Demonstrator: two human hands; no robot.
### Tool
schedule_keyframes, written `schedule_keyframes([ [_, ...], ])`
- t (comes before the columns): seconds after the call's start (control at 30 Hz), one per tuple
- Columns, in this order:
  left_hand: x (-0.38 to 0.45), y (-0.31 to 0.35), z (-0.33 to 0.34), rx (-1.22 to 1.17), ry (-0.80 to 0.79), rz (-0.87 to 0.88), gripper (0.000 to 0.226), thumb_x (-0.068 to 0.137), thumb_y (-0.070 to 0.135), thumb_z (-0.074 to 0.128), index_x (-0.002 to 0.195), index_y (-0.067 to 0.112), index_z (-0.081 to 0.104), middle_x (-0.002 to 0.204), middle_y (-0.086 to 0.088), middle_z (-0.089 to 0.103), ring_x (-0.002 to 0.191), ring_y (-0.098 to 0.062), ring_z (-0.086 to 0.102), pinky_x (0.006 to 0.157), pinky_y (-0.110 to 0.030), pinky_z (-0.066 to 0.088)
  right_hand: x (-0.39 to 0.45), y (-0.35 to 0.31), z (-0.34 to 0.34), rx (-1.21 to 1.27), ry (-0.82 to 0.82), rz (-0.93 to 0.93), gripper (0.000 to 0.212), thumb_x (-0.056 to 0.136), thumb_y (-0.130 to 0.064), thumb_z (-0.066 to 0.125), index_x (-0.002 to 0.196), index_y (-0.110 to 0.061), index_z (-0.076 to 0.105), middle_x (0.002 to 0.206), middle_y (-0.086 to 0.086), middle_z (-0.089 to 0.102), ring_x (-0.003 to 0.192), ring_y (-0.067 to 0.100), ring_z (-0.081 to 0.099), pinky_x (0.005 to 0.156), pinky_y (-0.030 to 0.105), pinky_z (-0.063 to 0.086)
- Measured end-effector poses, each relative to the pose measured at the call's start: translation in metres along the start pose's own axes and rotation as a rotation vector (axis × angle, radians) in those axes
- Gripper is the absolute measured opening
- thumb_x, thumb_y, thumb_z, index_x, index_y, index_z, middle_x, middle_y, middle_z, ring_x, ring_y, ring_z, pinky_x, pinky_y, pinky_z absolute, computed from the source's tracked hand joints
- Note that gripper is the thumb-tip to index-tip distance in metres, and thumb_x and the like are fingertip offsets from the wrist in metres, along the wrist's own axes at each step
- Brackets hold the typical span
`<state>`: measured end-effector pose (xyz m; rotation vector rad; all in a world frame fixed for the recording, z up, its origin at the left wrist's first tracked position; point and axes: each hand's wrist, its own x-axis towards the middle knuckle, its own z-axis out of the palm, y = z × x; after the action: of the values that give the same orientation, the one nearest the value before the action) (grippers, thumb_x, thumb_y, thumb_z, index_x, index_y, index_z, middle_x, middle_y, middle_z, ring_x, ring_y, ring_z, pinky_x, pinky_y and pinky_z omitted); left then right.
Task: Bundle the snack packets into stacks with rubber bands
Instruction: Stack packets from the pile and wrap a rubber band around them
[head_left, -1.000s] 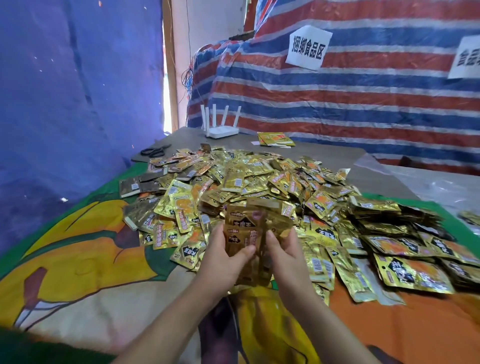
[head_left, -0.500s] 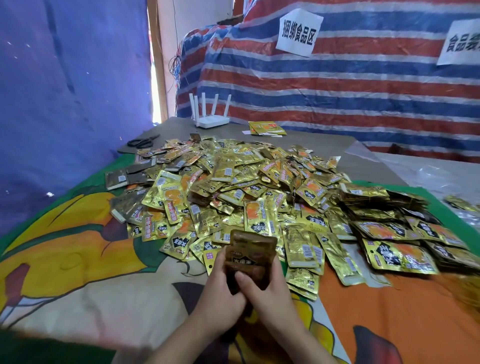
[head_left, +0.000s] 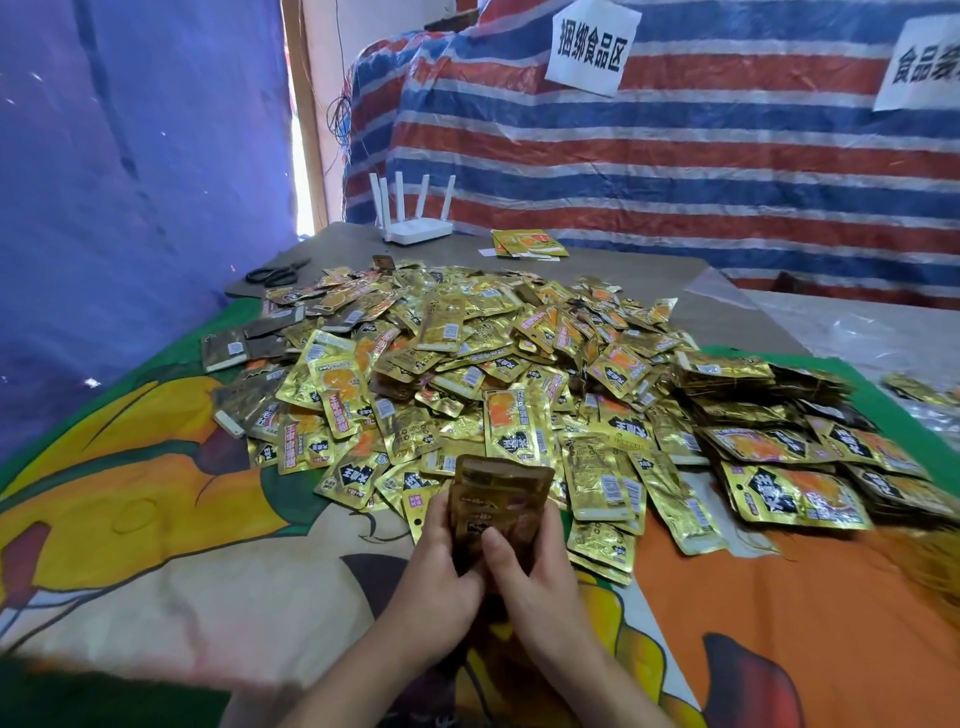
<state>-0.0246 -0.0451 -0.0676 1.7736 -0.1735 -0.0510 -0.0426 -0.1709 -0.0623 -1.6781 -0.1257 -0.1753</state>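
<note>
Head view. Both hands meet low in the middle, close to the person. The left hand (head_left: 441, 587) grips a small stack of brown packets (head_left: 501, 499) from its left side, fingers curled round the edge. The right hand (head_left: 540, 577) grips the same stack from the right, thumb laid across the front face. The stack stands upright between the two hands, its top edge above the fingertips, the packets slightly fanned so several top edges show. No rubber band can be made out on it.

Just beyond the hands, touching the far side of the stack in this view, spreads a big heap of gold packets (head_left: 467, 364), loose and overlapping, some face up, some face down. To the right of the right hand, near it, lie single gold packets; farther right sit neat piles of packets (head_left: 727, 374) laid flat.

Under the hands is a printed cloth (head_left: 156, 545) in orange, yellow and green, covering the near part of the table (head_left: 639, 280).

Well beyond the left hand, at the far left edge of the heap, lie black scissors (head_left: 278, 271). Farther back stands a white router (head_left: 415, 226) with upright antennas. Right of it is a small packet group (head_left: 527, 243). Behind hangs a striped tarp (head_left: 675, 156) with a paper sign (head_left: 592, 47).
</note>
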Motion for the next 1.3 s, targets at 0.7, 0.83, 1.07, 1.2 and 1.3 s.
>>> schedule_keyframes([
  [0.7,-0.001,0.007,0.011,-0.059,0.035,0.013,0.052,0.080,0.028,0.077,0.096,0.067,0.047,0.100,0.029,0.069,0.091,0.008,0.065,0.069,-0.010,0.050,-0.009,-0.020,-0.039,-0.641,-0.009,-0.092,0.064,0.087,-0.072,0.034,0.126,-0.026,0.051,0.114,-0.007,0.049,0.109,0.011,0.047,0.097,0.034,0.041],
  [0.83,0.001,0.004,0.012,-0.048,0.069,-0.027,0.048,0.083,0.023,0.076,0.100,0.057,0.046,0.094,0.028,0.070,0.090,0.012,0.062,0.078,-0.022,0.045,0.007,-0.030,-0.124,-0.786,0.325,-0.030,0.039,0.099,-0.046,0.051,0.109,-0.011,0.065,0.103,0.001,0.059,0.099,0.023,0.057,0.086,0.041,0.047],
  [1.07,0.000,0.004,0.013,-0.039,0.077,-0.043,0.055,0.084,0.021,0.074,0.093,0.066,0.044,0.092,0.037,0.067,0.086,0.018,0.061,0.076,-0.018,0.043,0.017,-0.011,-0.255,-1.211,0.258,0.360,0.007,0.088,-0.015,0.064,0.092,-0.014,0.070,0.095,0.008,0.068,0.091,0.030,0.062,0.074,0.035,0.049],
  [1.2,-0.001,0.005,0.013,-0.030,0.069,-0.057,0.059,0.084,0.022,0.074,0.090,0.071,0.043,0.095,0.037,0.067,0.088,0.017,0.061,0.079,-0.020,0.044,0.019,0.007,-0.257,-1.211,0.136,0.259,0.014,0.090,-0.029,0.071,0.099,-0.019,0.070,0.096,0.000,0.057,0.090,0.020,0.055,0.077,0.032,0.044],
  [1.3,-0.001,0.003,0.013,-0.037,0.072,-0.058,0.047,0.085,0.021,0.073,0.101,0.055,0.045,0.092,0.037,0.067,0.086,0.019,0.061,0.077,-0.018,0.043,0.021,0.018,-0.255,-1.236,0.117,0.228,0.008,0.091,-0.025,0.069,0.093,-0.018,0.070,0.096,0.001,0.056,0.094,0.024,0.057,0.081,0.038,0.049],
])
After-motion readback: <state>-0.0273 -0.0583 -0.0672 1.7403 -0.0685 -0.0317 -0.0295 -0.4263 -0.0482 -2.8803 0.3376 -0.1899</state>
